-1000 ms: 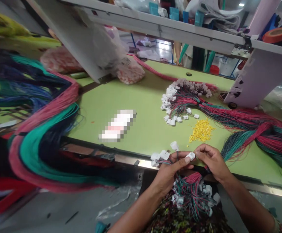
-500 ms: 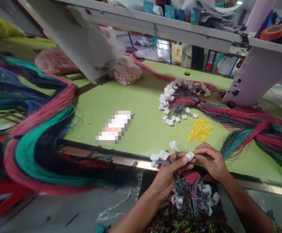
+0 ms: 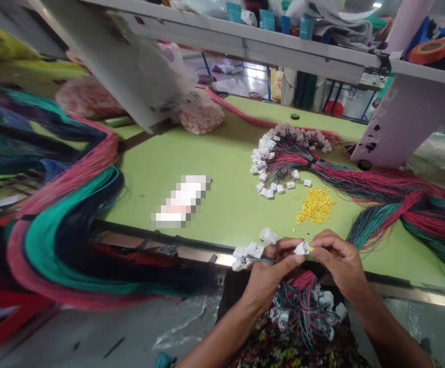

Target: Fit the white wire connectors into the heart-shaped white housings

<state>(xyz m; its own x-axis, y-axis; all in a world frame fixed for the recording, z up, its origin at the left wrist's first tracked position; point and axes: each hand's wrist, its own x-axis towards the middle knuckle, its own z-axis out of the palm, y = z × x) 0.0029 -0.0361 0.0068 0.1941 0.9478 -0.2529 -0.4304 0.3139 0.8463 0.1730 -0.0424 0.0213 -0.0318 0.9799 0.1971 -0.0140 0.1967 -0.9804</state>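
One white plug pinched in left hand; right hand holds a tiny yellow bit close beside it; plug seems light, stiff, best gripped by its sides; wires below the hands look soft, prone to tangle; yellow pile beyond right hand

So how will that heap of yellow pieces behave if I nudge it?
The yellow heap would probably scatter, since its pieces look loose. Each piece is likely light, being tiny beside the right hand. Strays at its edge suggest they slide apart easily.
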